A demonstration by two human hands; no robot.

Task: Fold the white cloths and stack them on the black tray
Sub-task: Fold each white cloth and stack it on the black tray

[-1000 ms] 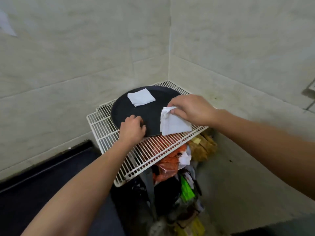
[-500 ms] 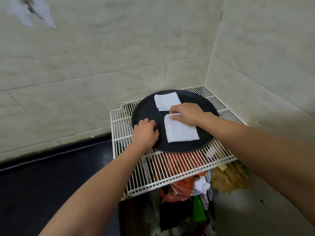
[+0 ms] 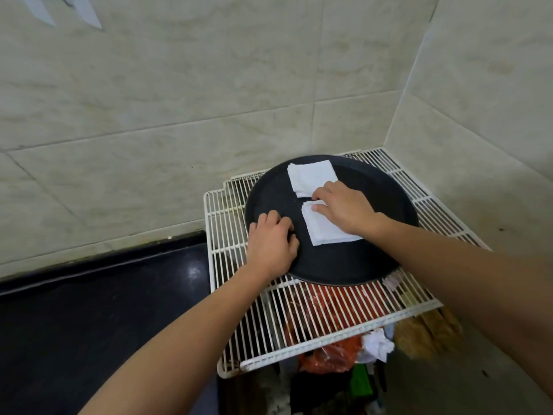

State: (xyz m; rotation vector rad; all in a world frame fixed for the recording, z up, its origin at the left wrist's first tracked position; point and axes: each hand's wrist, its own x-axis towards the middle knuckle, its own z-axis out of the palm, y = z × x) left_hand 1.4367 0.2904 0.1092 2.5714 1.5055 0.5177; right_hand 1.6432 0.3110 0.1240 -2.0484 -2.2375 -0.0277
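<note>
The round black tray (image 3: pixel 344 265) sits on a white wire rack (image 3: pixel 314 319), and tiled wall (image 3: pixel 209 100) stands close behind the tray and to its right, so the open room lies on the tray's near side and left. The rack's bare wires show in front of the tray and as a strip to its left; the tray's near rim stops short of the rack's front edge. A black bench (image 3: pixel 89 310) lies lower, left of the tray, and bags (image 3: pixel 329 354) hang below it. Two folded white cloths lie flat on the tray: the far cloth (image 3: pixel 311 176) near its back rim, the near cloth (image 3: pixel 323 232) about at its middle, with their corners almost meeting. Bare tray shows to the right and in front of them. The left hand (image 3: pixel 270 244) reaches in from below, fingers curled over the tray's left rim, gripping it. The right hand (image 3: pixel 344 209) lies palm down across the tray, bent fingers on the near cloth's far end; I cannot tell whether it pinches the cloth or only presses it.
</note>
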